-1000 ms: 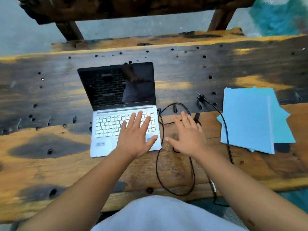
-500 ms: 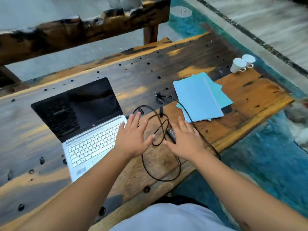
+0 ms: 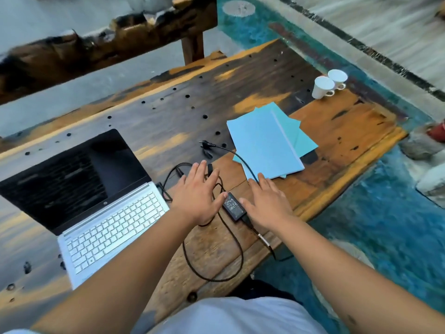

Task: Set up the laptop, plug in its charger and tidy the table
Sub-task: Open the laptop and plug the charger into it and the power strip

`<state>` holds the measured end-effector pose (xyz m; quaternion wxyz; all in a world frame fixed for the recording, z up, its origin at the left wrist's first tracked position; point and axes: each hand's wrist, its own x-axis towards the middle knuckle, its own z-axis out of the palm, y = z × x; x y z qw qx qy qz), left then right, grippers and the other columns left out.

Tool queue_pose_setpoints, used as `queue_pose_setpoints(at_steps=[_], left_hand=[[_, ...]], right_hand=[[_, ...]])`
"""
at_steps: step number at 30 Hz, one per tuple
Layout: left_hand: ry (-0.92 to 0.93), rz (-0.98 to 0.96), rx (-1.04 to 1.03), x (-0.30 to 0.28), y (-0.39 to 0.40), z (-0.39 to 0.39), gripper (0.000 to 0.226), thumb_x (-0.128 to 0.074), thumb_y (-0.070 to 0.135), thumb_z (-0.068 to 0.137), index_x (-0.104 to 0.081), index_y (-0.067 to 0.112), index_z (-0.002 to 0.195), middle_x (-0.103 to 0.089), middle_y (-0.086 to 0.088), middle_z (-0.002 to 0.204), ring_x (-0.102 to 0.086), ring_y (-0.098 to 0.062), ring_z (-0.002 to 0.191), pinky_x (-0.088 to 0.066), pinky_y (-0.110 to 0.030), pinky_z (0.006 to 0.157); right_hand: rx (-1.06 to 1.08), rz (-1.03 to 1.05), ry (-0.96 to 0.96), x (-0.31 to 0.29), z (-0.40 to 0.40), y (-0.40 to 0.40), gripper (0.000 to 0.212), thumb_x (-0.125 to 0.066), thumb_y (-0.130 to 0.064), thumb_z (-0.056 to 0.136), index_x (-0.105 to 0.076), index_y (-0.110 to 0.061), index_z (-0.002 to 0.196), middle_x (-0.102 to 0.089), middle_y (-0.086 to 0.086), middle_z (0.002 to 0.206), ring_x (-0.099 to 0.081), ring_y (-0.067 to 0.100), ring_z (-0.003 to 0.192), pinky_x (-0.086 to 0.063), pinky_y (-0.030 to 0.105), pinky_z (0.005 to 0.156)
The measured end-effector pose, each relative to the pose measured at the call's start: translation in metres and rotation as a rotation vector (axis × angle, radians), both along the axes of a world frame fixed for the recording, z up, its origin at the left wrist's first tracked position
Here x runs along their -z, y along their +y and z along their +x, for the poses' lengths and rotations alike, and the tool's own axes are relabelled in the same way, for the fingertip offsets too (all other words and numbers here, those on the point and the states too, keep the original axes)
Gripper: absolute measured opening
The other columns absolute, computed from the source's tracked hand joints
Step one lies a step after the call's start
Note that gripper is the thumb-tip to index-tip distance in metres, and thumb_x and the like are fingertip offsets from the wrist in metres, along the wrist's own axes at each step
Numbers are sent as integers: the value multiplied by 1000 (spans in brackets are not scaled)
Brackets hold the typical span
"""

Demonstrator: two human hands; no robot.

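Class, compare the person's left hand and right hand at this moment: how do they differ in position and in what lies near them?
The left hand is spread above the looped black cable beside the laptop; the right hand is spread nearer the blue folders. The left hand's fingertips reach farther across the table than the right's. The charger brick lies between them. Both are open with straight fingers, gripping nothing.

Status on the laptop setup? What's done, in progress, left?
Done: laptop is open on the table, screen dark. In hand: nothing gripped; left hand and right hand hover flat either side of the charger brick, amid its loose cable. Left: wall plug lies unplugged on the table; blue folders are fanned untidily; two white cups sit at the far corner.
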<state>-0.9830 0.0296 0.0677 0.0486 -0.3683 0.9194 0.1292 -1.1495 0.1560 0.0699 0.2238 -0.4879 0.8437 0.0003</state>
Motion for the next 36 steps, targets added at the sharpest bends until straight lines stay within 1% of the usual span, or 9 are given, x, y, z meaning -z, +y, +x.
queue_pose_setpoints(at_steps=[5,13,15,17,20,24,27,32,36], left_hand=[[-61,51,-39,15,-31,-44,79,-18,71,87,-14,31,155,-4,-7,166,-1,-27,152,-13,-51,119],[-94,255,-170,66,-81,-109,70,-24,62,96,-16,26,156,-10,-11,165,-6,-31,151,-19,-50,119],[-114,286,-215,81,-91,-122,70,-27,61,97,-22,21,154,-19,-15,162,-14,-34,149,-21,-50,119],[-105,329,-292,95,-102,-133,65,-32,57,97,-38,12,143,-40,-20,149,-33,-39,138,-31,-47,112],[-8,501,-514,110,-119,-149,47,-42,47,99,-55,4,113,-62,-21,117,-53,-40,114,-40,-37,85],[386,912,-1023,127,-145,-169,39,-49,37,100,-56,-1,105,-67,-17,98,-66,-29,85,-54,-35,73],[657,1076,-1267,133,-157,-181,23,-52,23,101,-54,3,90,-62,-11,77,-61,-19,63,-45,-22,47],[808,1162,-1394,137,-165,-183,27,-52,16,101,-47,13,74,-62,-7,69,-57,-5,41,-44,-17,41],[841,1222,-1230,123,-157,-174,28,-51,16,101,-57,8,76,-60,-2,58,-54,-6,42,-45,-15,44]], right_hand=[[-48,34,-56,18,-47,-46,73,-36,-60,96,-17,-22,155,-6,7,166,-9,27,151,-19,47,118],[-81,39,-142,64,-109,-124,60,-39,-53,97,-37,-16,145,-31,12,156,-31,34,140,-36,48,105],[-91,49,-162,74,-117,-143,58,-41,-52,97,-40,-15,142,-39,10,151,-37,35,134,-40,48,100],[-96,55,-212,84,-122,-159,57,-43,-50,97,-40,-15,142,-44,9,145,-42,35,130,-43,46,98],[-106,55,-264,98,-125,-180,47,-46,-45,97,-50,-13,131,-55,12,132,-47,34,124,-48,45,93],[-72,5,-276,116,-126,-208,36,-49,-41,97,-58,-6,97,-63,16,104,-55,35,105,-48,41,77],[-48,-6,-315,127,-127,-222,32,-49,-35,98,-65,-8,100,-68,15,101,-61,35,98,-51,41,76],[-32,-20,-405,131,-123,-226,28,-53,-31,97,-69,-10,87,-70,17,90,-62,35,86,-48,38,71],[333,-32,-864,115,-121,-217,25,-60,-24,94,-73,-6,83,-69,4,73,-60,17,71,-48,33,72]])
